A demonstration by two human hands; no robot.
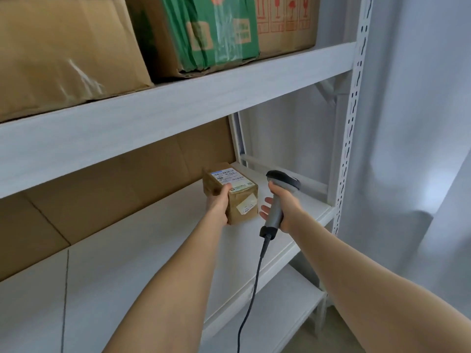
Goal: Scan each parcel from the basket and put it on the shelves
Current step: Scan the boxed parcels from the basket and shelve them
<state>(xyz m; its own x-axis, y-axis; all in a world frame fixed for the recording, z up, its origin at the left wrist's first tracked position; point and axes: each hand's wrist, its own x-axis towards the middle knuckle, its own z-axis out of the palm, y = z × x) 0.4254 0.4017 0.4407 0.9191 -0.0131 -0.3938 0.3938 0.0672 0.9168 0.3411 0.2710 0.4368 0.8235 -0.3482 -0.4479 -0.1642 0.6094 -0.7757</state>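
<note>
A small brown cardboard parcel [238, 192] with a white barcode label on top sits low over the middle white shelf [142, 253], toward its right end. My left hand [218, 202] grips the parcel's left side, thumb on the top. Whether the parcel rests on the board I cannot tell. Just to the right, my right hand [281, 203] grips the handle of a grey corded barcode scanner [276, 197], its dark head pointing toward the parcel. The basket is out of view.
Big cardboard boxes [63, 54] and a green-printed box [209, 34] fill the upper shelf [178, 108]. A flat brown carton [114, 184] stands at the back of the middle shelf. A perforated white upright [353, 123] and a pale curtain [420, 123] stand at the right.
</note>
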